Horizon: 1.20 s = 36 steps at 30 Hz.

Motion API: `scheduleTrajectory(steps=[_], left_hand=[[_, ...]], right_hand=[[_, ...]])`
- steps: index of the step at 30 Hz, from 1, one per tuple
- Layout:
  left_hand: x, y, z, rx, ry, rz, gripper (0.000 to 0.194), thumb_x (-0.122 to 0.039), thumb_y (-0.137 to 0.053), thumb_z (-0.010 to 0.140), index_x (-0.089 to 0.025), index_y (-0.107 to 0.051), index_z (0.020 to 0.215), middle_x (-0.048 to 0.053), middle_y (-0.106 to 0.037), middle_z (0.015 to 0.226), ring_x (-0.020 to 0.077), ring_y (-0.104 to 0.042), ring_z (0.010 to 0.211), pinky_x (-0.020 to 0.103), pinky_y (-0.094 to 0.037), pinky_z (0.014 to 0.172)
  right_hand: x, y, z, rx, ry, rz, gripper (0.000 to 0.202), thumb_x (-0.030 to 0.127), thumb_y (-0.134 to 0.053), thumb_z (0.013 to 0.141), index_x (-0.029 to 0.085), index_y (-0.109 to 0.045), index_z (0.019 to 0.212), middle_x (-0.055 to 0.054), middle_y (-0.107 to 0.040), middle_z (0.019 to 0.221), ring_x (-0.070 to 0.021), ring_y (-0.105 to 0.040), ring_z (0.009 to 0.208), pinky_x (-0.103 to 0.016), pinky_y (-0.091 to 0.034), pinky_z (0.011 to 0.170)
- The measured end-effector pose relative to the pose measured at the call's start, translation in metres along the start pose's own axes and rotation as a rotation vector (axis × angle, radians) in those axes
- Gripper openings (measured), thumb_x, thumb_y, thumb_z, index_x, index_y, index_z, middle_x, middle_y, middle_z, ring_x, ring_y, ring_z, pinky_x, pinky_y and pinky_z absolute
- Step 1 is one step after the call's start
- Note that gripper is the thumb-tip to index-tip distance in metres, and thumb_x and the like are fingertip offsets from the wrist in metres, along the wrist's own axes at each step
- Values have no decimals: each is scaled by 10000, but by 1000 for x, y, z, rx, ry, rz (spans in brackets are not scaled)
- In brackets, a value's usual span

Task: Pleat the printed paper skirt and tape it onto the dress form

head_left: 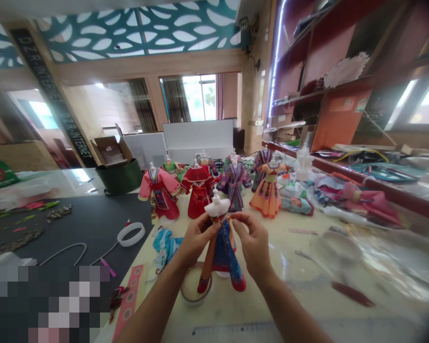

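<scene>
The left hand (197, 237) is holding the doll (217, 207), likely steadying it. The right hand (253, 237) is apparently pinching its skirt (222, 250).

Panel (140, 35): teal, with leaf-shaped openings, above the beige wall (200, 62).
Window (202, 97): bright, between dark and purple curtains (176, 100).
Band (51, 95): black, with pale letters.
Shelves (328, 40): dark red, at right, beside white light strip (276, 52).
</scene>
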<state>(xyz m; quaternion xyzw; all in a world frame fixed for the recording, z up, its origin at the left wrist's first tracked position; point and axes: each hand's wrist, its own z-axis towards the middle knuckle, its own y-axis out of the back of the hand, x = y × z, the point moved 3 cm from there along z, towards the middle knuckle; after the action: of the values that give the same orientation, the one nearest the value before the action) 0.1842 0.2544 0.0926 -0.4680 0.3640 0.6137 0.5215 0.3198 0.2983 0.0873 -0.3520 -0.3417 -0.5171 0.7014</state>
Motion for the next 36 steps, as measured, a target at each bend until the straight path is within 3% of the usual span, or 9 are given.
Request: scheduleTrajectory(steps=[3,5,9,15,22,36], left_hand=[[0,-2,1,-20,-16,-25,316,-298,-688,750,-181,-663,1043,50,-717,936,195,-638,880,256,-481,765],[0,-2,2,-26,-23,-32,318,-294,-696,741,-178,-664,1035,49,-717,939,200,-636,896,259,-479,777],[-2,-2,2,-32,-17,-20,320,-304,-695,741,-171,-669,1031,50,-715,944,210,-629,925,265,-474,800],[-4,-4,0,-28,-10,-1,319,-306,-685,746,-167,-667,1032,57,-714,950,221,-633,916,285,-480,797],[-6,-8,2,-69,-26,1,300,-311,-683,744,-153,-673,999,61,-715,960,242,-628,948,305,-473,824],[-7,-13,1,-59,-13,18,314,-312,-641,788,-161,-644,1063,43,-703,988,216,-615,960,277,-450,842]], right_hand=[[9,0,-10,-48,190,-114,100,197,-557,845,179,-653,863,-53,-623,904,-201,-584,886,-339,-445,837],[12,-3,-14,-22,241,-152,150,171,-528,861,178,-666,919,-68,-606,972,-207,-566,946,-350,-434,873],[8,-6,-14,21,249,-132,196,155,-509,870,176,-665,986,-74,-593,1017,-205,-552,987,-354,-428,900],[-4,-4,-10,78,6,68,175,200,-515,870,189,-656,974,-57,-626,1022,-212,-578,978,-374,-435,909],[6,-5,-14,37,212,-139,225,180,-495,873,196,-655,1031,-81,-590,1058,-227,-544,1017,-394,-427,921],[2,-7,-15,67,316,-282,252,180,-464,906,184,-619,1104,-96,-574,1075,-235,-526,1028,-413,-417,927]])
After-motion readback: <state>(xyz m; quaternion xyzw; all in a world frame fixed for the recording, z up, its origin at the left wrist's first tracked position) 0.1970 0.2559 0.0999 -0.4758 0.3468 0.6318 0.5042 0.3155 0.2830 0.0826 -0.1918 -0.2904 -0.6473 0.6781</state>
